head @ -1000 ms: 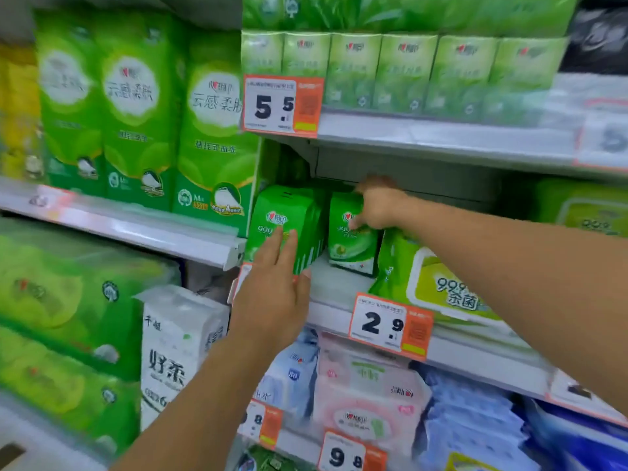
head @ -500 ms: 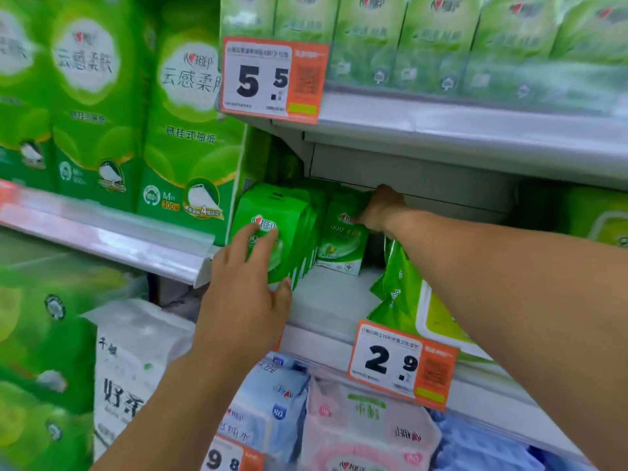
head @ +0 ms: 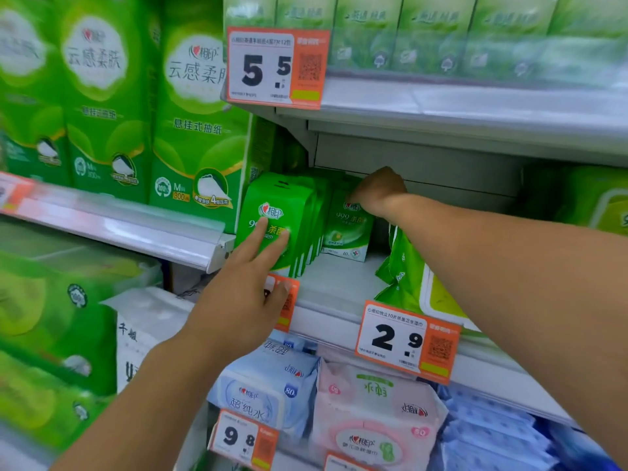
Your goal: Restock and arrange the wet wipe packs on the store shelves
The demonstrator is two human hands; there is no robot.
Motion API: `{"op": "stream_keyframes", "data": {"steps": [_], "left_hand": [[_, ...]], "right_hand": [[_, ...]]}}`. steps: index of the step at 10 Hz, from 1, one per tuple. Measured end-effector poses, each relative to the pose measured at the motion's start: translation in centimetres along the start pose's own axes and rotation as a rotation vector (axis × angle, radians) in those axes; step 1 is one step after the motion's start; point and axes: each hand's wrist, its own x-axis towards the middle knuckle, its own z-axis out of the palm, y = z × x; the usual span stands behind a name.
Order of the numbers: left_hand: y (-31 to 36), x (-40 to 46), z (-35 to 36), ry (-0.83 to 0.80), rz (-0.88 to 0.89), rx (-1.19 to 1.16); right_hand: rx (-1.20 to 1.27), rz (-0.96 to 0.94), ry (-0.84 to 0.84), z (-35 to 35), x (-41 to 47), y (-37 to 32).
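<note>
Glossy green plastic film on the small wet wipe packs at mid shelf, catching soft highlights. Smooth, matt, pale grey painted metal on the shelf beneath them. Matt printed paper or card on the near price tag, orange-edged. Shiny clear plastic strip on the left shelf edge. Soft, crinkled, slightly glossy film on the blue pack and pink pack below.

Two bare arms show, with no sleeves on them. The left hand and the right hand wear no gloves, rings, watch or bands. The nails on the left hand's fingers are short and plain.
</note>
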Motion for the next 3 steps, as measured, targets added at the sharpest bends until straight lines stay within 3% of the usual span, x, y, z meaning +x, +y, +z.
{"op": "stream_keyframes", "data": {"steps": [2, 3], "left_hand": [[0.2, 0.3, -0.7, -0.057, -0.025, 0.002], [1.2, 0.4, -1.2, -0.065, -0.082, -0.027]], "right_hand": [[-0.125, -0.094, -0.078, -0.8, -1.1, -0.4], [-0.236, -0.245, -0.139, -2.9, -4.0, -2.2]]}}
